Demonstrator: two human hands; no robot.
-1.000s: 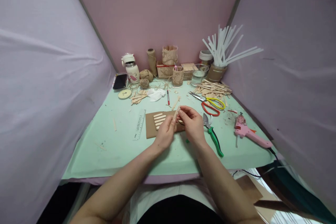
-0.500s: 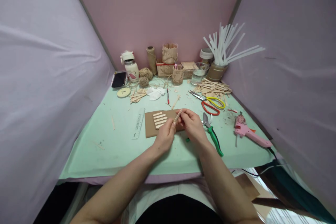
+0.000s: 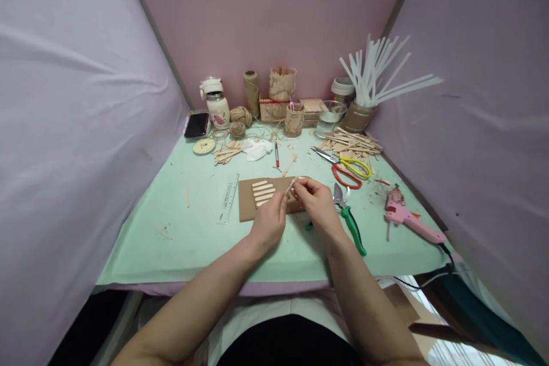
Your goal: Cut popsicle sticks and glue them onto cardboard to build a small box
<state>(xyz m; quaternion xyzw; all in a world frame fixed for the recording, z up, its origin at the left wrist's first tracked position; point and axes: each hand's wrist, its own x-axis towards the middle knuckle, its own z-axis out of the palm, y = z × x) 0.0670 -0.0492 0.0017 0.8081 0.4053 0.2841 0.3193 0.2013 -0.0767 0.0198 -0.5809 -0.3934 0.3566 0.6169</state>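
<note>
My left hand pinches a thin wooden craft stick, which slants up to the right above the cardboard. Close beside the stick, my right hand has its fingertips pressed together; a small pale bit shows at them, too small to name. Underneath lies a brown cardboard piece. Several round-ended craft sticks form a row of slats on it, partly covered by my left hand. Green-handled pruning shears rest to the right of my right hand, and a clear ruler is left of the cardboard.
Scissors, a stick pile and a pink glue gun with its cord are on the right. Along the back stand a bottle, twine balls, a water bowl and a pot of white glue sticks.
The craft stick has turned and now shows a narrower side to me. My fingers have shifted slightly around it. The whole view has moved a little.
</note>
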